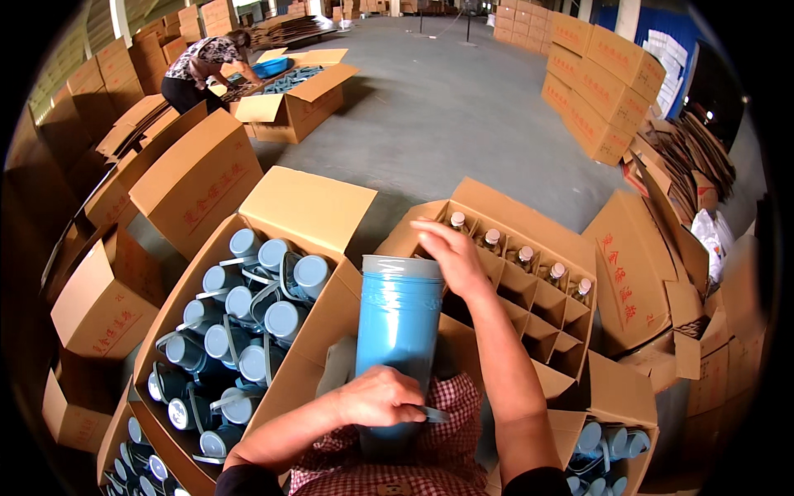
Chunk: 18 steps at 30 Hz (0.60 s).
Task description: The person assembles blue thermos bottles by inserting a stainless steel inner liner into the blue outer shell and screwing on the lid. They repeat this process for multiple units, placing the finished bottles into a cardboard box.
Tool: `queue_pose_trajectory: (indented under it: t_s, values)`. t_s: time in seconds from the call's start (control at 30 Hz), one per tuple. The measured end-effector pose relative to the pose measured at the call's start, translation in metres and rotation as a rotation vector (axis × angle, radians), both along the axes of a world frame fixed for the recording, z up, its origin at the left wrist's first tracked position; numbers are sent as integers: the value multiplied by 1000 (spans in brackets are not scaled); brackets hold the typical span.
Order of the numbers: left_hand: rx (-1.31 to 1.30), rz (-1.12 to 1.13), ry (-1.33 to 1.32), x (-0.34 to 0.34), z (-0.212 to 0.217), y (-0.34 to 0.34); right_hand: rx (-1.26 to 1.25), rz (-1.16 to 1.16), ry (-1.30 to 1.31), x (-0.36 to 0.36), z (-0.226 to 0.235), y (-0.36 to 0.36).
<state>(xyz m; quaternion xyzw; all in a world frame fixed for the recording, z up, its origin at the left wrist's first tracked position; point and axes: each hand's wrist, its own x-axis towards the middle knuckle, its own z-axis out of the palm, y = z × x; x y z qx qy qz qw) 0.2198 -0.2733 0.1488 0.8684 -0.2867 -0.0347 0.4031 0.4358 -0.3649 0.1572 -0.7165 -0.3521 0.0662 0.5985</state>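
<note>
A shiny blue cylinder with a grey rim point(399, 331), like a thermos casing, stands upright before my lap. My left hand point(382, 397) is closed in front of its lower part, around a grey strap-like handle point(435, 415). Beside the grey rim, my right hand point(451, 255) has its fingers stretched out; whether it touches the rim I cannot tell. On the left, a cardboard box point(331, 302) holds several blue thermoses point(240, 302) with pale lids and handles. To the right, a divided carton point(471, 194) has several glass bottles with pale caps point(523, 255) along its far row.
More lidded thermoses lie in boxes at lower left point(136, 459) and lower right point(608, 442). Cartons flank me on both sides, including a tall one point(630, 269) at right. Far left, a person point(198, 70) bends over an open box point(310, 112) of blue parts. Stacked cartons point(595, 83) stand far right.
</note>
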Motion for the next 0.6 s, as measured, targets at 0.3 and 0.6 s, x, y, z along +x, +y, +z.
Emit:
queue_pose_trajectory:
  t_s: [0.3, 0.6]
  values:
    - [-444, 894, -467, 9, -5, 101, 277, 370, 227, 17, -16, 15]
    - [-620, 355, -95, 100, 5, 167, 495, 428, 732, 18, -89, 116]
